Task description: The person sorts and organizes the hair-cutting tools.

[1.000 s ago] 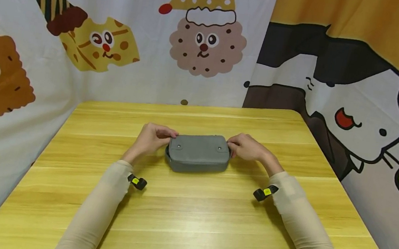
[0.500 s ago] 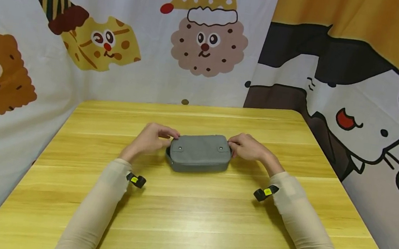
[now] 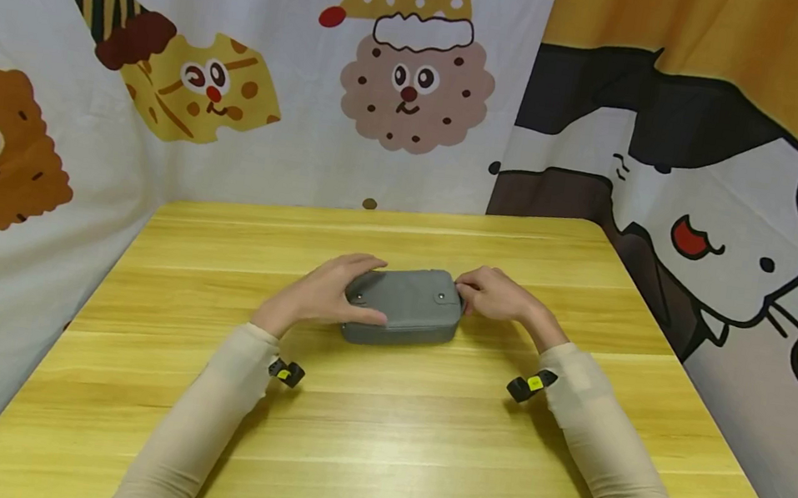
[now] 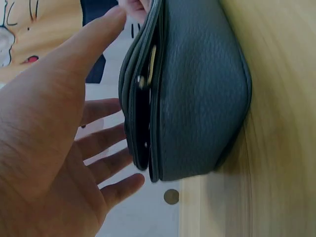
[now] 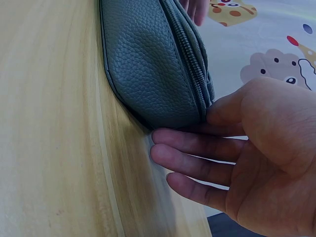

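A grey leather-look zip pouch lies on the table, with two metal studs on its lid. My left hand is spread about the pouch's left end, thumb along the front and straight fingers toward the back edge. In the left wrist view a dark gap with small metallic bits runs along the pouch's side by its lid. At the right end, my right hand pinches the pouch's corner near the zip between thumb and index finger; the fingertip is hidden. Its other fingers extend loosely below that corner.
The wooden table has rounded corners. A cartoon-printed curtain hangs behind its back edge and another along the right. A small black wrist camera sits on the left wrist, another on the right.
My left hand has left its pinch at the pouch's back left corner and moved right, spreading over the left end. The right hand and the pouch have stayed in place.
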